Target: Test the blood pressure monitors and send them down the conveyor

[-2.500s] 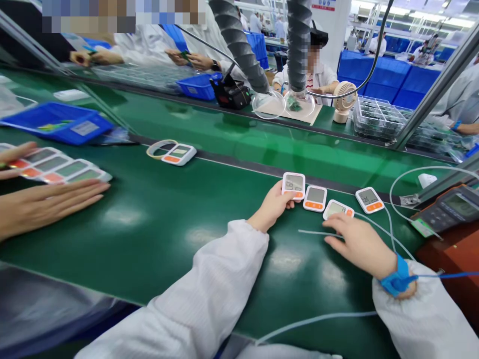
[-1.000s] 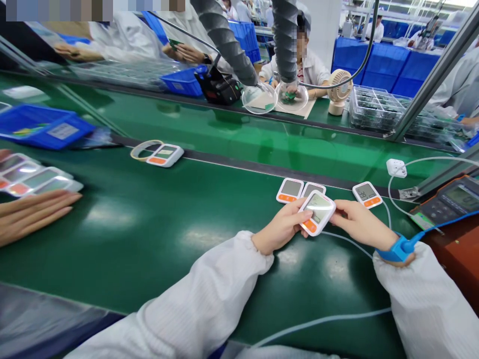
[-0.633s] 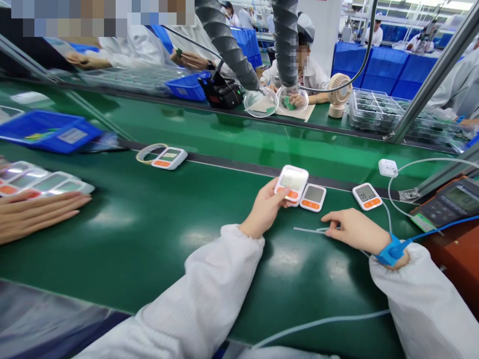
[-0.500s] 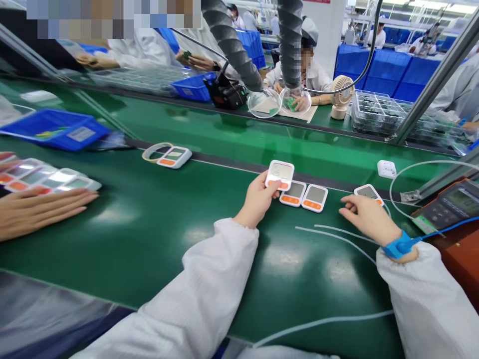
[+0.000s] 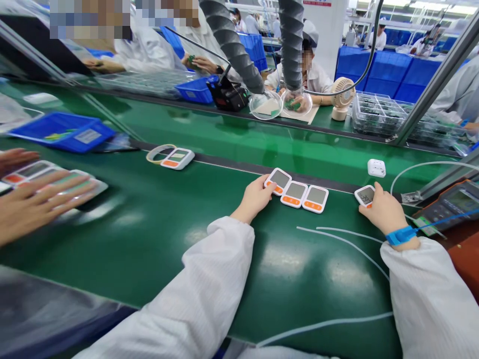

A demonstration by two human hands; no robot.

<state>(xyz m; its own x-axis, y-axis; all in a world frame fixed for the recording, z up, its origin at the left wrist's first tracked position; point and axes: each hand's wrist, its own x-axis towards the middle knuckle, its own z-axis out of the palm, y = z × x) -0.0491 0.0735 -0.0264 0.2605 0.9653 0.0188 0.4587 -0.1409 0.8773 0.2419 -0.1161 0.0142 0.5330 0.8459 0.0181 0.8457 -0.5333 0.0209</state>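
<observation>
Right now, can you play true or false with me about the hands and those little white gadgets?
1. The left hand's grip is on a white gadget with an orange part. True.
2. The blue strap is on the left wrist. False: it is on the right one.
3. Two more gadgets lie beside the left hand's one. True.
4. The right hand's grip is on the small fan. False: it is at another gadget, one showing digits.
5. The blue tray has a white label. True.
</observation>
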